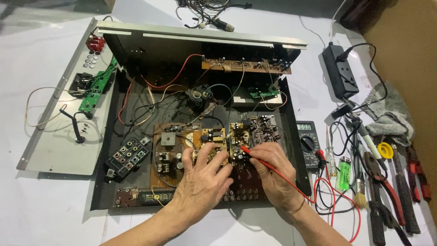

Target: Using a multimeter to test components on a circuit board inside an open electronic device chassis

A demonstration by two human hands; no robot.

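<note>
The right hand (273, 175) is clenched around a red probe (251, 154), held like a pen, its tip touching the small brown circuit board (239, 136) in the middle of the open amplifier chassis (102, 182). The probe's red lead (314, 198) runs off the hand to the right and loops on the white counter (41, 214) below a black multimeter (308, 143), which lies just beside the chassis's right wall.

The left hand (202, 182) grasps nothing that can be seen: it lies palm down on the boards, fingers spread, fingertips (199, 153) pressed on the orange-brown board (180, 155) just left of the probe. Whether a 2nd probe sits under it is hidden.

Behind the boards, red, black and white wires tangle around a dark round component (196, 96). A detached grey panel (59, 132) with a green board (95, 89) lies left of the chassis. Right of the meter are a green lighter (344, 173), a small brush (359, 196), red-handled pliers (387, 187), a black power strip (339, 73) and a grey rag (391, 111).
</note>
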